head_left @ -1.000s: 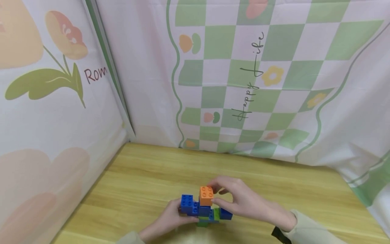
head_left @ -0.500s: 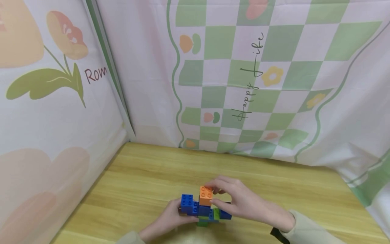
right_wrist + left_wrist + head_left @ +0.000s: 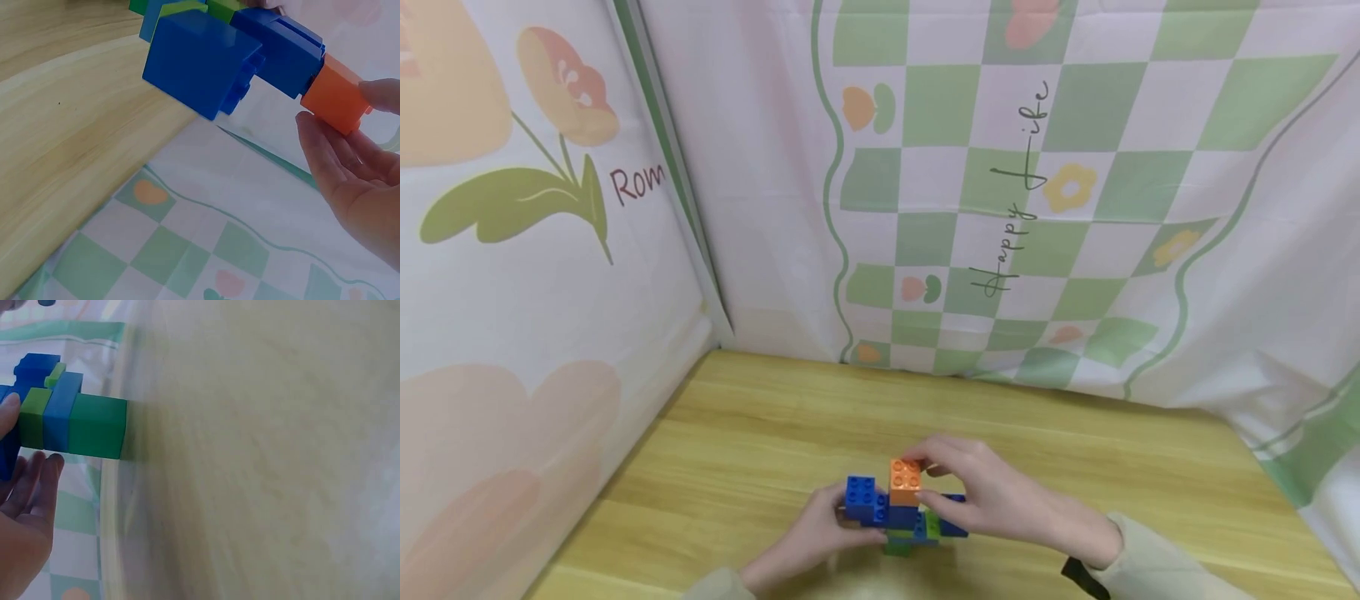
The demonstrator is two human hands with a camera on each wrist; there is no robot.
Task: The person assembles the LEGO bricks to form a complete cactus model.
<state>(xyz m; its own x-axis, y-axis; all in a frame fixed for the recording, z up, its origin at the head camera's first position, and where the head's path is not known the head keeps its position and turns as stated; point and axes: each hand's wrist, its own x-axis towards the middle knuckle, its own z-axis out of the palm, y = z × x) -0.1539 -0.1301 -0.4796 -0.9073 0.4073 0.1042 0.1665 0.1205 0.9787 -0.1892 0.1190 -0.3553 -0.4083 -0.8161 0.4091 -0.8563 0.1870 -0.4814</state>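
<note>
Near the table's front, my left hand (image 3: 812, 533) grips a toy-brick build from its left side, thumb at the front. An orange toy brick (image 3: 905, 483) with several studs tops the build, and my right hand (image 3: 1000, 492) pinches it between thumb and fingers. A blue brick (image 3: 861, 493) juts up on the left arm of the build; another blue brick (image 3: 197, 62) sticks out on its right. Lower down come thin light-green and blue layers, with a dark green brick (image 3: 97, 425) at the bottom. In the right wrist view the orange brick sits right against the blue brick (image 3: 278, 53) under it.
A wood-grain table (image 3: 760, 433) lies under both hands. White cloth with green checks (image 3: 936, 175) hangs behind it, and a flower-printed cloth (image 3: 647, 300) walls the left side. A black band (image 3: 1084, 578) shows at the right sleeve.
The build with the orange brick on it has shifted very slightly left, and my right hand moves along with it. Both hands keep their hold.
</note>
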